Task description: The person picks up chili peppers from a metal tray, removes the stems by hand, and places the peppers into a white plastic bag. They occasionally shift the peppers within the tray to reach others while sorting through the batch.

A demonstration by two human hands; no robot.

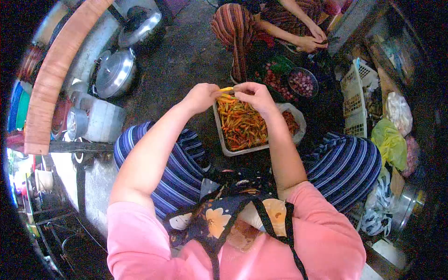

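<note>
A yellow-orange chili pepper [227,89] is stretched between my hands over the far edge of a metal tray [246,151]. My left hand [201,97] pinches its left end. At the other end, the thumb and fingers of my right hand [256,96] close on it. Orange, red and greenish chili peppers [242,123] fill the tray below. Right of the tray, partly hidden by my right forearm, a clear plastic bag [300,125] holds small reddish-brown pieces.
Across from me a person's hands [311,43] work near a bowl of shallots [302,81], with more shallots on the floor. Lidded metal pots [115,73] stand at the left. A white plastic crate [355,98] and a yellow-green bag [388,142] are at the right.
</note>
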